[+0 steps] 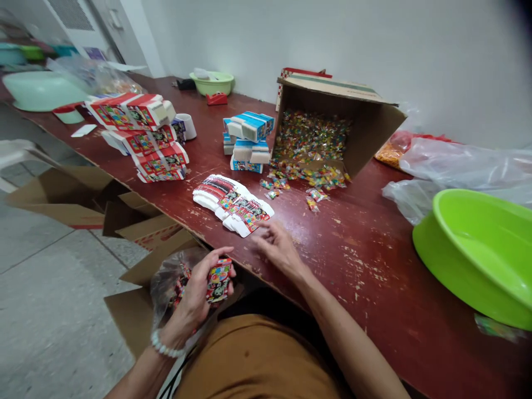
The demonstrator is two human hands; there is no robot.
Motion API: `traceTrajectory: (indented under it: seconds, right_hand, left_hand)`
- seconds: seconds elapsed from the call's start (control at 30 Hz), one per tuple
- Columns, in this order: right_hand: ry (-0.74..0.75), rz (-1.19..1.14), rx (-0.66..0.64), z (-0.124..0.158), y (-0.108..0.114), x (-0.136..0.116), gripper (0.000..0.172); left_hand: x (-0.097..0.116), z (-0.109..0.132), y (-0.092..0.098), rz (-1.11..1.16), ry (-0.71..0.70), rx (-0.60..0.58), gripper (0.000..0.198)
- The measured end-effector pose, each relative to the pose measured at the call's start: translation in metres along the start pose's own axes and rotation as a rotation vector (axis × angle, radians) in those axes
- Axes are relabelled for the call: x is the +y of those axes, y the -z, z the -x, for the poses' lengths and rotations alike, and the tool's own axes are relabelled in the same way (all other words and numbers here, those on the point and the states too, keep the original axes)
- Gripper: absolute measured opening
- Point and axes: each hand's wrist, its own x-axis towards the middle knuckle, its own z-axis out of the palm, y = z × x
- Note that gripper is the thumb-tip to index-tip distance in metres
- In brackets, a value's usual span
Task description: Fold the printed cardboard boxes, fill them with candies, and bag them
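A small printed candy box, red and black with coloured dots, is gripped in my left hand just off the table's front edge. Below that hand, a clear plastic bag holds more such boxes inside an open carton. My right hand hovers over the table with fingers apart and somewhat bent, nothing visible in them. Its fingertips are close to a fanned row of flat, unfolded candy boxes. Behind these, wrapped candies spill from a cardboard box lying on its side.
Banded stacks of red flat boxes and blue ones stand on the dark red table. A green basin is at right, beside plastic bags. Open cartons sit on the floor at left.
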Motion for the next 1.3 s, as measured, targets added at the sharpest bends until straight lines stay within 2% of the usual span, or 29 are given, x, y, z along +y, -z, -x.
traceTrajectory:
  seconds: [0.07,0.17,0.27,0.33,0.4,0.47,0.53,0.6,0.73,0.8,0.87,0.9,1.0,1.07,1.13,1.2,1.3]
  right_hand:
    - [-0.058,0.288,0.125,-0.028,0.007,0.009,0.057]
    - [-0.166,0.623,0.134,-0.054,0.009,0.019,0.081]
    - [-0.190,0.738,0.119,-0.057,0.002,0.027,0.079]
    - [-0.192,0.690,0.184,-0.053,-0.002,0.032,0.076]
    - [-0.183,0.508,0.299,-0.049,-0.003,0.039,0.071]
    - [-0.144,0.286,0.392,-0.048,-0.001,0.044,0.059]
    - [-0.116,0.132,0.426,-0.049,0.002,0.047,0.041]
    - [-0.121,0.060,0.402,-0.049,0.008,0.047,0.030]
    - [-0.119,-0.135,0.239,-0.045,0.029,0.032,0.031]
    - [-0.107,-0.214,0.139,-0.037,0.042,0.019,0.031]
    - [-0.091,-0.283,0.025,-0.029,0.052,0.003,0.031]
    - [-0.078,-0.325,-0.047,-0.024,0.055,-0.005,0.031]
    - [-0.031,-0.464,-0.278,-0.012,0.056,-0.028,0.029]
    - [-0.001,-0.496,-0.352,-0.006,0.053,-0.039,0.028]
    - [0.022,-0.488,-0.362,-0.002,0.049,-0.045,0.029]
    - [0.032,-0.481,-0.347,0.002,0.047,-0.047,0.030]
    - [0.024,-0.500,-0.322,0.005,0.044,-0.049,0.030]
  left_hand:
    - [-0.006,-0.002,0.025,-0.234,-0.078,0.152,0.054]
    - [-0.011,-0.009,0.053,-0.546,-0.192,0.321,0.063]
    - [-0.008,-0.016,0.059,-0.685,-0.264,0.336,0.064]
    - [-0.001,-0.019,0.052,-0.737,-0.357,0.346,0.058]
    - [0.007,-0.020,0.038,-0.772,-0.476,0.384,0.053]
    - [0.016,-0.021,0.023,-0.799,-0.597,0.417,0.049]
    - [0.024,-0.022,0.007,-0.813,-0.683,0.395,0.043]
    - [0.032,-0.023,-0.005,-0.815,-0.723,0.347,0.038]
    - [0.049,-0.026,-0.016,-0.766,-0.773,0.318,0.037]
    - [0.060,-0.025,-0.017,-0.670,-0.723,0.295,0.042]
    - [0.067,-0.022,-0.021,-0.501,-0.544,0.147,0.046]
    - [0.069,-0.020,-0.024,-0.411,-0.410,0.009,0.048]
    - [0.062,-0.010,-0.037,-0.207,0.043,-0.502,0.052]
    - [0.049,-0.004,-0.044,-0.088,0.233,-0.722,0.055]
    - [0.035,0.001,-0.047,0.032,0.283,-0.771,0.056]
    - [0.025,0.003,-0.047,0.079,0.257,-0.745,0.052]
    - [0.021,0.006,-0.045,0.056,0.209,-0.709,0.039]
